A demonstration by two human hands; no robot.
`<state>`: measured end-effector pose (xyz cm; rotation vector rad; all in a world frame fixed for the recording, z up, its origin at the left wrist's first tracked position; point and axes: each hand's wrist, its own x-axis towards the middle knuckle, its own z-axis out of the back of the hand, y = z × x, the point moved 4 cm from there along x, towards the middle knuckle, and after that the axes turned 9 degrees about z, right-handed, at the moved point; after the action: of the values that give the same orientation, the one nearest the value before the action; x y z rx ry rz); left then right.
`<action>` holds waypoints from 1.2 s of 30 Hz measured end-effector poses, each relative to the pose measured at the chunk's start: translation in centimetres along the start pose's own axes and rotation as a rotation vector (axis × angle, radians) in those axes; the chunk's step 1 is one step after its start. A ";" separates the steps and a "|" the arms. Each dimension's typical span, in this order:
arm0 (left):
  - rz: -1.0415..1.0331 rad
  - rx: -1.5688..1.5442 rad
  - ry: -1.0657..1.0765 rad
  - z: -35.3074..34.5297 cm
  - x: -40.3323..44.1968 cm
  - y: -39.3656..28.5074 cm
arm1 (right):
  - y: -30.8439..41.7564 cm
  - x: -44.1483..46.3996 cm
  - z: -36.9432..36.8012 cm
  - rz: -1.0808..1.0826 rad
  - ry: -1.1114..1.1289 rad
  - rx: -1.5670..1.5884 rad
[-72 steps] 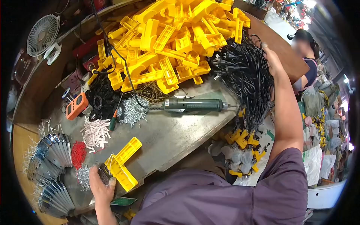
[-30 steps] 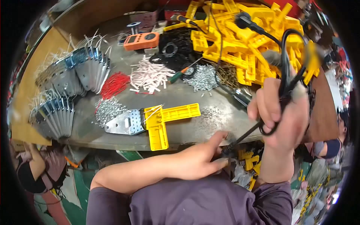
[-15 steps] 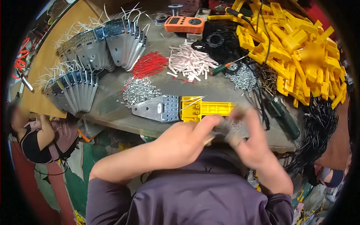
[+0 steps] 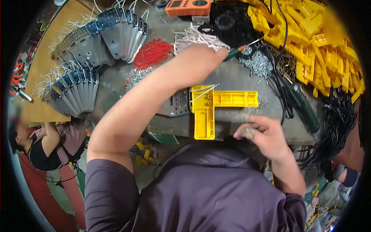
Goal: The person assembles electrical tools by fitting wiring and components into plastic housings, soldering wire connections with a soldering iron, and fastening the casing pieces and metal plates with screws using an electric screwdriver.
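My left hand (image 4: 203,62) reaches over the pile of pale pink tubes (image 4: 195,36); its fingers are mostly hidden behind the back of the hand. Near the table's front edge is my right hand (image 4: 262,135), with fingers curled and thumb against them; what it holds, if anything, is too small to name. Between the hands lies a yellow L-shaped plastic housing (image 4: 204,108), two white wires across its corner. A perforated metal plate (image 4: 176,104) adjoins its left side, partly under my left forearm.
Stacked metal plates (image 4: 77,92) stand at left. Red tubes (image 4: 152,52), screws (image 4: 257,62) and an orange meter (image 4: 188,7) lie farther back. At right are a green electric screwdriver (image 4: 303,104), yellow housings (image 4: 328,58) and black cords (image 4: 332,127). A person (image 4: 46,143) sits at lower left.
The black cord held earlier is out of my hands. My left hand has moved from the housing up to the pink tubes. My right hand has drawn back from the housing toward the table edge.
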<state>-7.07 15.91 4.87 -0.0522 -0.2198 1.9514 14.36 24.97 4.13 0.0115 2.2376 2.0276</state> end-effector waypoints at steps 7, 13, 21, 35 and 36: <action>-0.026 -0.121 -0.481 2.1 -2.3 1.2 | 2.2 -0.2 -0.8 0.140 0.416 -0.495; 0.401 -0.819 -0.535 0.6 -8.8 2.6 | 1.5 -0.7 -1.2 0.022 0.657 -0.641; 0.420 -1.266 -0.427 -1.0 -8.7 -0.2 | 0.0 0.2 -0.3 -0.028 0.104 0.115; 0.335 -1.707 -0.284 0.1 -10.6 -6.4 | 0.5 -0.2 -0.1 0.074 -0.145 0.211; 0.324 -1.743 -0.217 0.0 -10.6 -6.9 | 0.5 -0.2 -0.3 0.072 -0.135 0.221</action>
<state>3.26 8.64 5.42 -1.0334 -2.0501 1.4713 14.52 24.72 4.65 0.2442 2.3924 1.7425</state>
